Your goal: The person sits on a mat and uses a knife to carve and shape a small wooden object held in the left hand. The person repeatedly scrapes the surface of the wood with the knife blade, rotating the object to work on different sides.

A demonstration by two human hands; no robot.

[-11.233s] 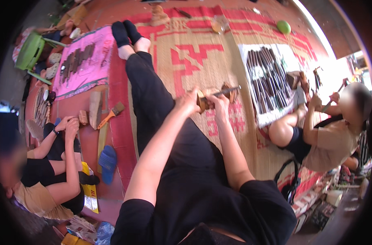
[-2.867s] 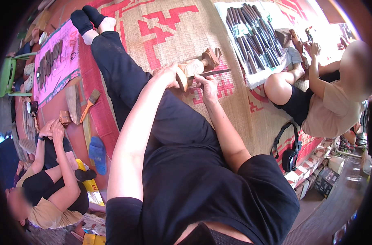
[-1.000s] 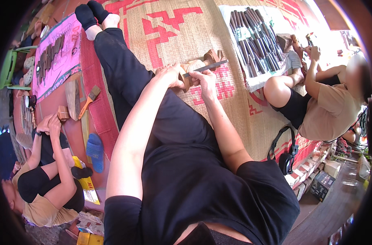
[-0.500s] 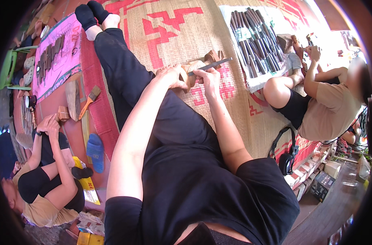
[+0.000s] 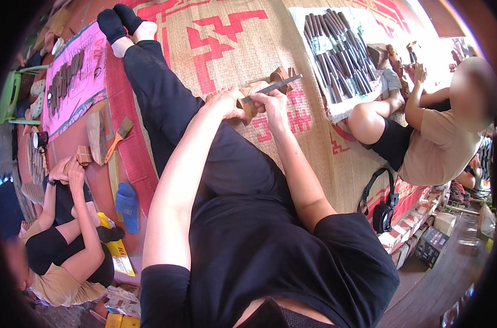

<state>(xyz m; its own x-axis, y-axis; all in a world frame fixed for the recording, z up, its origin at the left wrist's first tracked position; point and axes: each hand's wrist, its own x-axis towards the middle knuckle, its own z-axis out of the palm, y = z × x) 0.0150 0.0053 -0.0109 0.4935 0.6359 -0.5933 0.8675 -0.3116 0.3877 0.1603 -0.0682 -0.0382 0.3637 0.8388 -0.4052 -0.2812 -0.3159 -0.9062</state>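
Observation:
My left hand [image 5: 224, 104] is wrapped round a light-brown piece of carved wood [image 5: 246, 113] beside my leg, above the mat. Its exact shape is partly hidden by my fingers. Closed on a long, flat, dark metal file [image 5: 284, 83], my right hand [image 5: 271, 107] keeps the tool against the wood. The file slants up to the right, its far end free. Just beyond it, a brown wooden block [image 5: 280, 74] rests on the mat.
Bundled carving tools [image 5: 341, 54] lie on a white cloth at right, near a seated person [image 5: 431, 136]. More tools [image 5: 65, 82] lie on a pink sheet at left. A brush [image 5: 120, 139], a blue slipper [image 5: 127, 208] and another person [image 5: 68, 240] holding a wooden block are also at left.
The file has slid a little to the left and toward me across the wood, with my right hand moving along. My left hand keeps its grip.

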